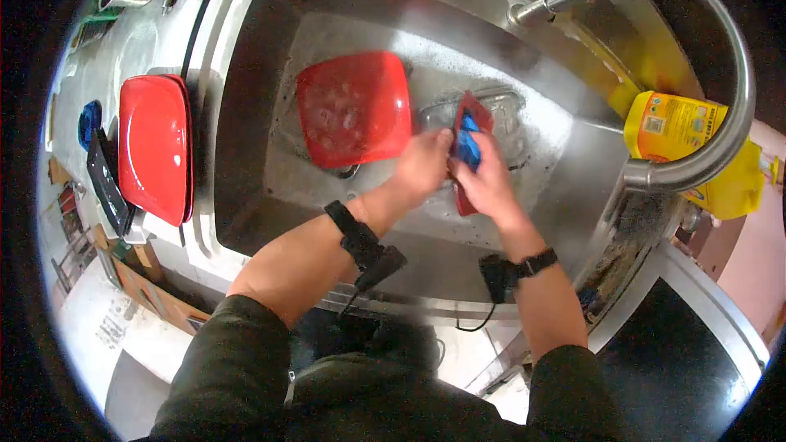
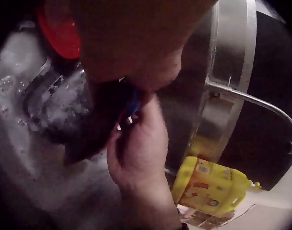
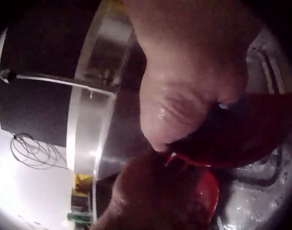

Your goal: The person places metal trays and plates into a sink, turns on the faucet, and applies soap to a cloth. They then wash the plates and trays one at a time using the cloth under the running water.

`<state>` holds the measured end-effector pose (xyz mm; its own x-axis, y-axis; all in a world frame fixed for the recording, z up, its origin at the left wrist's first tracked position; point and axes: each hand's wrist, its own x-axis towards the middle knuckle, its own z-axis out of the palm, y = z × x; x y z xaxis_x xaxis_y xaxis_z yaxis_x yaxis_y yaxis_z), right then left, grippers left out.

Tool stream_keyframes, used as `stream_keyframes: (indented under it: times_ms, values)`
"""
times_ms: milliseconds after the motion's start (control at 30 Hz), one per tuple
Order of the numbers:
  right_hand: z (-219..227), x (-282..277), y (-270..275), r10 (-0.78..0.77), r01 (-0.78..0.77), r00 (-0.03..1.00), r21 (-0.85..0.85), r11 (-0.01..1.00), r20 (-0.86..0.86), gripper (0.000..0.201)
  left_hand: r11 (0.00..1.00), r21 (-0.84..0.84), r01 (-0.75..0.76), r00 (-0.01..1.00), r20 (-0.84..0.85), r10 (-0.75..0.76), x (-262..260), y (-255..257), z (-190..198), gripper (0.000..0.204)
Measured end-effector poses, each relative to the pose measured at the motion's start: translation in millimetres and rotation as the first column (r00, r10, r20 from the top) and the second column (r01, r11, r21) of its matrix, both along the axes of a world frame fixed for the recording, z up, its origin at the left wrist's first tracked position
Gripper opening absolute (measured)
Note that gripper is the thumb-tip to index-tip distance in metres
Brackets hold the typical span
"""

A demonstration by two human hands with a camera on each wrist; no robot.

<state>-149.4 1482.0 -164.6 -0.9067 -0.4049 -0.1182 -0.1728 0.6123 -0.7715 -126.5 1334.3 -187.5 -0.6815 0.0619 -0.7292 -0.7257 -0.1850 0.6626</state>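
Over the right part of the sink, both hands work on a red plate (image 1: 464,200), tilted nearly edge-on in the head view. My left hand (image 1: 424,165) grips the plate's edge. On the plate's face, my right hand (image 1: 489,182) holds a blue cloth (image 1: 469,146), its fingers curled around it. In the right wrist view the plate (image 3: 241,132) looks dark red and is partly covered by the right hand (image 3: 184,91). A second red plate (image 1: 352,110), wet and with suds on it, lies in the sink to the left of the hands.
A clear rectangular container (image 1: 508,106) sits in sudsy water in the steel sink (image 1: 254,115). A curved faucet (image 1: 741,57) and yellow jug (image 1: 675,127) stand at right. Stacked red plates (image 1: 151,147), a black tray (image 1: 108,184) and a blue item (image 1: 89,123) lie on the left counter.
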Motion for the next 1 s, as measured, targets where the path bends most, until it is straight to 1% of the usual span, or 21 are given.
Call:
stream_keyframes:
  times_ms: [33, 67, 100, 167, 200, 233, 267, 300, 367, 400, 433, 467, 500, 533, 633, 700, 800, 900, 933, 967, 1000]
  values:
    - [10, -1, 12, -0.070, 0.100, 0.966, -0.112, 0.989, 0.247, 0.043, 1.000, 0.001, -0.007, 1.000, -0.006, 0.007, 1, 3, 9, 0.040]
    - [18, -5, 23, -0.101, 0.219, 0.869, -0.193, 0.956, 0.485, 0.045, 0.969, 0.213, -0.127, 0.992, 0.045, 0.120, 1, 6, 20, 0.041]
    - [27, -7, 30, -0.195, 0.292, 0.845, -0.125, 0.948, 0.498, 0.041, 0.877, 0.413, -0.244, 0.970, 0.126, 0.210, 4, 11, 25, 0.041]
    - [46, -10, 38, -0.354, 0.407, 0.831, -0.034, 0.913, 0.429, 0.037, 0.855, 0.489, -0.174, 0.985, 0.076, 0.157, 6, 10, 16, 0.047]
    - [43, -12, 47, -0.395, 0.458, 0.819, -0.059, 0.887, 0.416, 0.036, 0.958, 0.274, 0.084, 0.993, -0.102, -0.058, 7, 7, 8, 0.051]
    - [37, -14, 57, -0.432, 0.505, 0.807, -0.090, 0.859, 0.401, 0.036, 0.951, 0.003, 0.309, 0.927, -0.222, -0.301, 7, 3, -3, 0.056]
    - [33, -15, 66, -0.440, 0.581, 0.759, -0.194, 0.791, 0.479, 0.035, 0.947, -0.193, 0.259, 0.897, -0.315, -0.309, 14, 3, -38, 0.065]
    - [36, -15, 69, -0.440, 0.579, 0.762, -0.194, 0.792, 0.475, 0.035, 0.947, -0.191, 0.257, 0.897, -0.319, -0.307, 19, 2, -54, 0.065]
    - [44, -13, 75, -0.459, 0.761, 0.617, -0.334, 0.557, 0.640, 0.040, 0.816, -0.575, 0.059, 0.940, -0.242, -0.239, 28, -2, -71, 0.062]
    - [45, -14, 79, -0.464, 0.788, 0.584, -0.329, 0.521, 0.666, 0.041, 0.898, -0.416, 0.141, 0.955, -0.181, -0.234, 21, -18, -51, 0.054]
    - [46, -12, 79, -0.470, 0.793, 0.579, -0.326, 0.515, 0.666, 0.041, 0.898, -0.415, 0.149, 0.954, -0.179, -0.241, 20, -24, -38, 0.054]
    - [47, -13, 79, -0.446, 0.817, 0.553, -0.354, 0.455, 0.704, 0.039, 0.994, -0.008, 0.113, 0.989, -0.092, -0.113, 19, -29, -29, 0.050]
    - [48, -14, 78, -0.416, 0.838, 0.529, -0.378, 0.394, 0.740, 0.037, 0.921, 0.391, 0.007, 0.999, 0.044, -0.026, 19, -33, -25, 0.047]
    - [43, -14, 79, -0.415, 0.837, 0.530, -0.380, 0.393, 0.739, 0.037, 0.922, 0.386, -0.025, 0.999, 0.048, 0.007, 20, -35, -39, 0.042]
    - [3, -8, 96, -0.595, 0.804, 0.567, -0.225, 0.550, 0.570, 0.027, 0.849, 0.514, -0.126, 0.992, 0.051, 0.116, 15, -44, -14, 0.037]
    - [-7, -1, 91, -0.634, 0.649, 0.716, 0.057, 0.759, 0.291, 0.023, 0.878, 0.464, -0.116, 0.993, 0.066, 0.097, 14, -51, -22, 0.036]
    - [-3, 17, 68, -0.680, 0.668, 0.720, 0.124, 0.733, 0.139, 0.022, 0.858, 0.495, -0.136, 0.985, -0.021, 0.169, 16, -53, -16, 0.041]
    - [4, 33, 30, -0.426, 0.416, 0.899, -0.109, 0.903, -0.104, 0.035, 0.914, 0.391, -0.104, 0.970, -0.162, 0.180, 15, -51, -2, 0.039]
    - [17, 33, 9, -0.376, 0.379, 0.925, -0.141, 0.915, 0.051, 0.034, 0.947, 0.322, 0.022, 0.985, -0.171, 0.035, 14, -50, 1, 0.040]
    - [17, 30, -7, -0.252, 0.241, 0.964, -0.126, 0.962, -0.086, 0.033, 0.956, 0.247, 0.156, 0.977, -0.180, -0.113, 10, -49, 2, 0.041]
    - [27, 22, -27, -0.189, 0.177, 0.979, -0.135, 0.975, -0.080, 0.036, 0.961, 0.181, 0.210, 0.950, -0.269, -0.157, 10, -46, 4, 0.042]
